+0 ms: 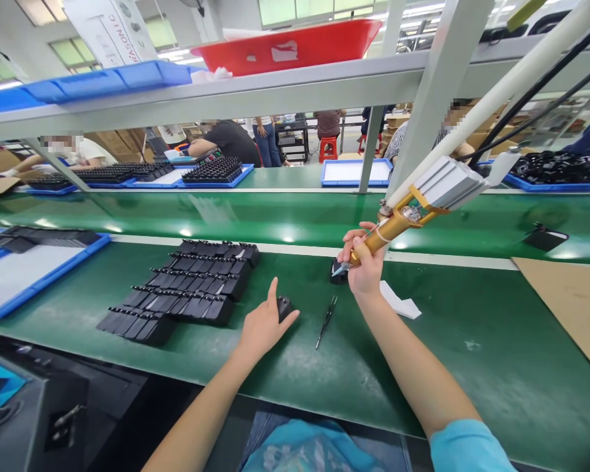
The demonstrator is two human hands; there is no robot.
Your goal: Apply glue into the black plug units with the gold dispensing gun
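Observation:
My right hand (362, 261) is closed around the gold handle of a hanging pneumatic tool (398, 223), whose tip points down at a small black part (337, 272) on the green bench. My left hand (264, 322) rests on the bench with its fingers curled over another small black part (284, 306), thumb raised. A pair of black tweezers (326, 321) lies between my hands. Several rows of identical black parts (187, 288) are stacked to the left of my left hand.
A white scrap (398, 303) lies right of my right hand, cardboard (570, 308) at the far right. A blue tray (24, 269) sits at the left. Beyond runs a green conveyor (275, 216) with blue trays; several people work across it. A red bin (295, 46) sits overhead.

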